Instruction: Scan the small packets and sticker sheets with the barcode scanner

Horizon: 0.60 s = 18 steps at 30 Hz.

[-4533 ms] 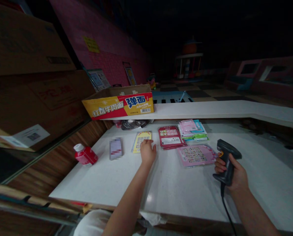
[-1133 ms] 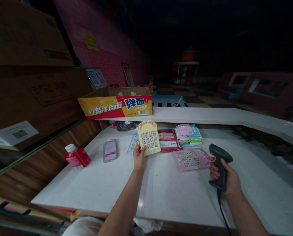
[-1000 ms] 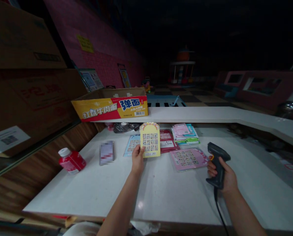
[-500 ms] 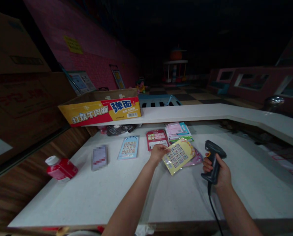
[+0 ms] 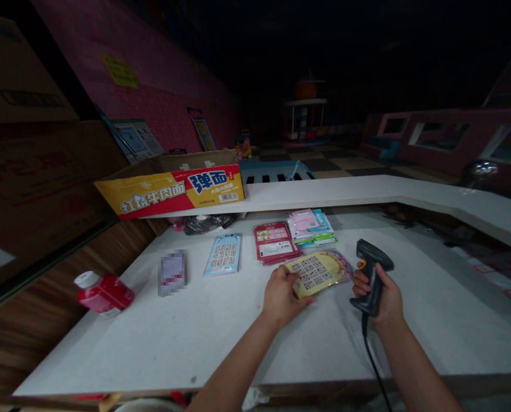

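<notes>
My left hand (image 5: 283, 293) pinches the near corner of a yellow sticker card (image 5: 317, 271), which lies nearly flat on top of a pink card (image 5: 347, 264) on the white counter (image 5: 221, 332). My right hand (image 5: 377, 294) is wrapped round the grip of a black barcode scanner (image 5: 372, 271), its head just right of the yellow card and its cable trailing down toward me. A blue sticker card (image 5: 223, 255) lies to the left, a red pack (image 5: 274, 242) beyond the yellow card, and a stack of pink and blue packs (image 5: 310, 225) behind that.
A red bottle with a white cap (image 5: 102, 293) lies on its side at the counter's left. A phone (image 5: 172, 272) lies flat near it. A yellow and red noodle carton (image 5: 173, 184) sits on the raised white ledge (image 5: 367, 191). Brown cartons (image 5: 32, 166) stand at the left.
My left hand lifted the yellow card from the left, uncovering a blue card, carried it right and lowered it onto the pink card beside the scanner. My right hand kept holding the scanner.
</notes>
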{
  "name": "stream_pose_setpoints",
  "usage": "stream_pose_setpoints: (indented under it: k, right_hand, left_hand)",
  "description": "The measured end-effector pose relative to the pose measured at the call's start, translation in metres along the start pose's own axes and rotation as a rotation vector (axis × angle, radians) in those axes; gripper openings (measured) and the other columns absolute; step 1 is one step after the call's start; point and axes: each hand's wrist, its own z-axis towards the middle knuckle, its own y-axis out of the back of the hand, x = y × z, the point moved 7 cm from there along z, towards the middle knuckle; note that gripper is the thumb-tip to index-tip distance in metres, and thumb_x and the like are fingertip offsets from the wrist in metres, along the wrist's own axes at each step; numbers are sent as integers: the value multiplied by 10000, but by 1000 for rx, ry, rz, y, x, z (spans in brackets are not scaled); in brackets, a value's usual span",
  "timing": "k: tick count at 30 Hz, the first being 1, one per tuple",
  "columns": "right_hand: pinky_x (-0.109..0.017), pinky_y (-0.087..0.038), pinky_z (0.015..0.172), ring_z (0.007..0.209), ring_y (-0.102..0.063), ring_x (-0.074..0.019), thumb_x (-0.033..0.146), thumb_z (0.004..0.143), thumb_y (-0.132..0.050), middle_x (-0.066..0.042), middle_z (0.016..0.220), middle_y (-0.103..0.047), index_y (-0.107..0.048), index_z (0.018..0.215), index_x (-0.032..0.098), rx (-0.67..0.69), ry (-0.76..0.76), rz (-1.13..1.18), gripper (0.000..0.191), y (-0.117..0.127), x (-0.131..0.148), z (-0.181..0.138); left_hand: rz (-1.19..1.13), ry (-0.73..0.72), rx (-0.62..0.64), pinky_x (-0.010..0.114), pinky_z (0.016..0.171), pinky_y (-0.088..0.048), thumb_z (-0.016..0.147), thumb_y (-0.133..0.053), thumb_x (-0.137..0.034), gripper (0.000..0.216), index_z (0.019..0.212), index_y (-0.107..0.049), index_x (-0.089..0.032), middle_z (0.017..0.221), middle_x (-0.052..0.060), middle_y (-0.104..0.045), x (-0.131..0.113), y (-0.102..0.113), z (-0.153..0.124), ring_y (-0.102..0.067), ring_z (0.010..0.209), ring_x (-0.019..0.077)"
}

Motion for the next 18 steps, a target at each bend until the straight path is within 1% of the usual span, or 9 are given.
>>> stream_pose_setpoints:
  k: [2, 4, 6, 10, 14, 18]
  right_hand:
    - [-186, -367, 384, 432, -351, -70, 439, 720, -756, 60, 599, -404, -618, 852, 186, -5, -4, 14, 317, 1, 0, 0]
    - [-182, -375, 386, 435, -351, -70, 427, 726, -753, 59, 598, -412, -620, 849, 187, -12, -12, 38, 300, 1, -1, 0]
    - [-170, -382, 390, 438, -351, -65, 411, 732, -754, 60, 594, -419, -624, 848, 182, -14, -21, 70, 288, 2, -2, 0]
    - [-148, -380, 394, 439, -349, -53, 394, 738, -756, 59, 592, -430, -626, 851, 172, 1, -24, 93, 282, 0, -3, 0]
    - [-165, -384, 379, 436, -354, -63, 402, 736, -754, 56, 598, -436, -630, 860, 177, 0, -23, 69, 285, -1, -2, 0]
    - [-160, -388, 377, 430, -375, -60, 396, 721, -765, 57, 589, -448, -631, 852, 173, -13, -31, 70, 291, 0, -3, 1]
  left_hand:
    - [-42, 6, 24, 431, 880, -491, 587, -859, -477, 519, 1021, -735, -222, 1061, 111, -598, 2, -6, -5, -562, 994, 292]
    - [-87, 25, 24, 429, 901, -490, 635, -847, -404, 446, 1019, -732, -209, 1068, 109, -603, 5, -8, -5, -565, 1006, 281]
    - [-120, 40, 14, 430, 903, -489, 660, -835, -371, 407, 1015, -729, -203, 1071, 109, -611, 8, -9, -3, -568, 1008, 276]
    - [-96, 34, 13, 445, 903, -482, 667, -833, -377, 398, 1010, -728, -204, 1078, 113, -629, 8, -9, 1, -567, 1013, 287]
    - [-14, 30, 38, 455, 889, -482, 691, -813, -409, 402, 1019, -727, -193, 1067, 122, -643, 5, -11, 4, -569, 1000, 299]
    - [-2, 4, 41, 450, 882, -488, 697, -804, -439, 419, 1036, -719, -208, 1071, 110, -642, 3, -12, 3, -571, 996, 289]
